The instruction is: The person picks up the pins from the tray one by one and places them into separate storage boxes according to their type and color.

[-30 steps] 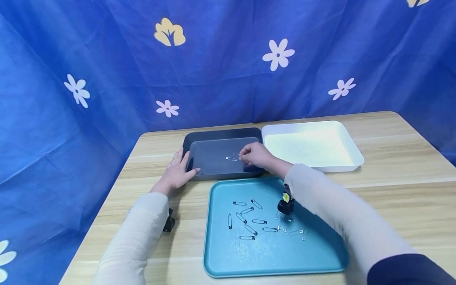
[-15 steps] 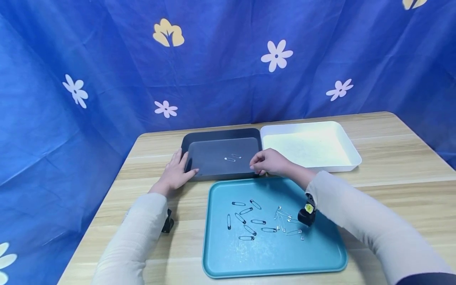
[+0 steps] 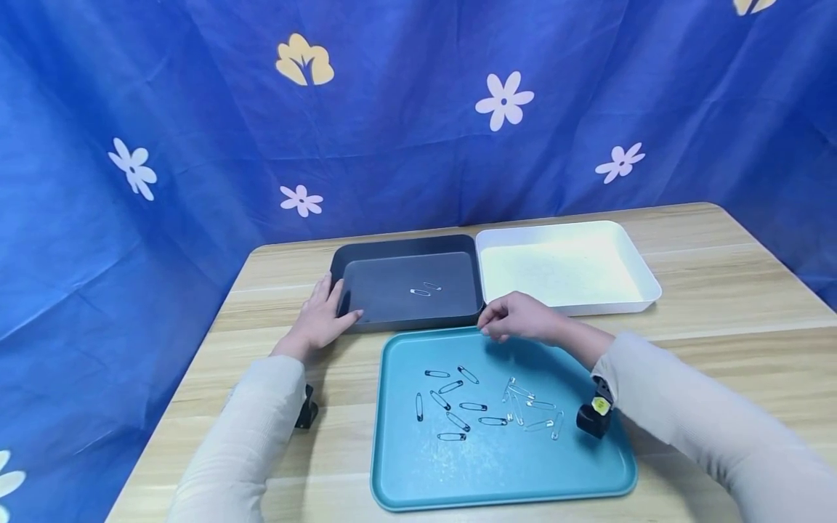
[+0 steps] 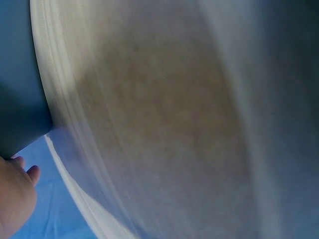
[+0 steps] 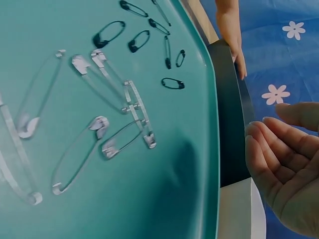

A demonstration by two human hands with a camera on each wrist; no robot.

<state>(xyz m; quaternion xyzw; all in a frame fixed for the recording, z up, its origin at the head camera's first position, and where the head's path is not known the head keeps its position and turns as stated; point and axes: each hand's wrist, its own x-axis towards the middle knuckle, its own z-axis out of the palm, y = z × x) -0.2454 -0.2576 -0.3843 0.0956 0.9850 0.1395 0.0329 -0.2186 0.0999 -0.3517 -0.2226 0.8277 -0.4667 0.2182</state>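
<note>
Left hand [image 3: 318, 319], fingers straight and spread, at left rim of black rectangular tray [image 3: 379, 290]. Two silver metal safety pins [image 3: 421, 293] inside, long axes roughly left–right, nearer clasp pointing left. Black-clasped metal safety pins [image 3: 447, 405], left half of rounded teal tray [image 3: 523, 476], near; leftmost pin near–far, clasp near. Further silver pins [image 5: 99, 124] right of these, angles mixed. Right hand [image 3: 519, 317], fingers loosely bent, thumb apart, over teal far edge. White rectangular tray [image 3: 562, 272], far right. Pale wood-grain table [image 3: 719, 290]; blue flowered curtain [image 3: 405, 131].
</note>
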